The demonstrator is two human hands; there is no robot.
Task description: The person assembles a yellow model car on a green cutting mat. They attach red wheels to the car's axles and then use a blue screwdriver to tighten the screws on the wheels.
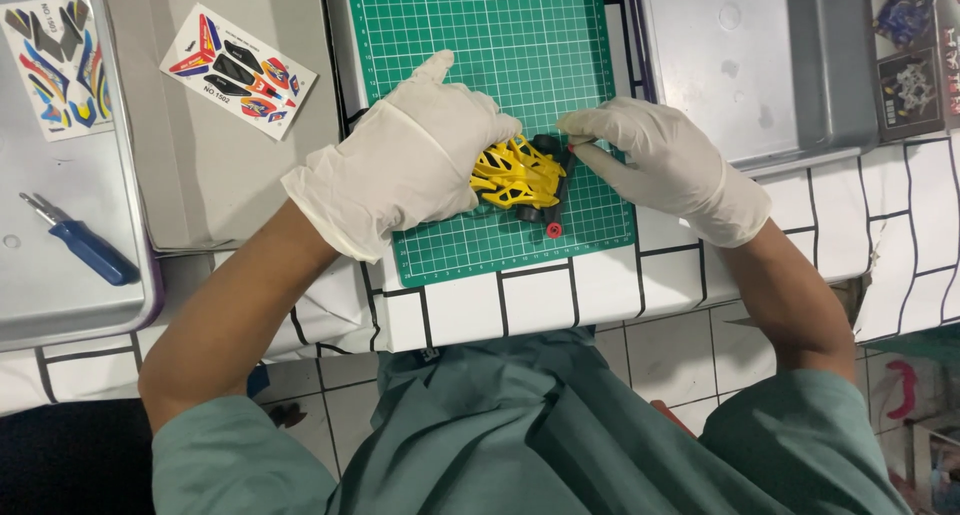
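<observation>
I watched from the head view as both gloved hands worked at the centre of the frame, over a green cutting mat (480, 35) lying on a desk (545, 300) covered in a white sheet with black lines. The left hand (415, 160) was cupped over the near end of a small yellow toy car body (515, 172), its fingers curled around it so that it was held firmly against the mat; the thumb stuck up and away toward the top of the frame. The right hand (655, 155) had its fingertips drawn together at the car's right end, pinching what looked like a black chassis part (560, 180). I could not tell exactly how the tips sat on it, because they overlapped. A small red wheel or cap (553, 231) showed just below the black part, at the lower edge of the car.

As I judged it, the step in hand was fitting or pressing a piece at that right end of the model while the left hand steadied the body. The next move would call for a steady hold from the left hand and a small, careful push or pull from the right fingertips, since the piece was little and close to the red part.

At upper left lay two sticker sheets (238, 70) on grey trays (230, 195), and a blue-handled hand tool (85, 243) rested at far left, well apart from the hands. Another grey tray (760, 75) sat at upper right.
</observation>
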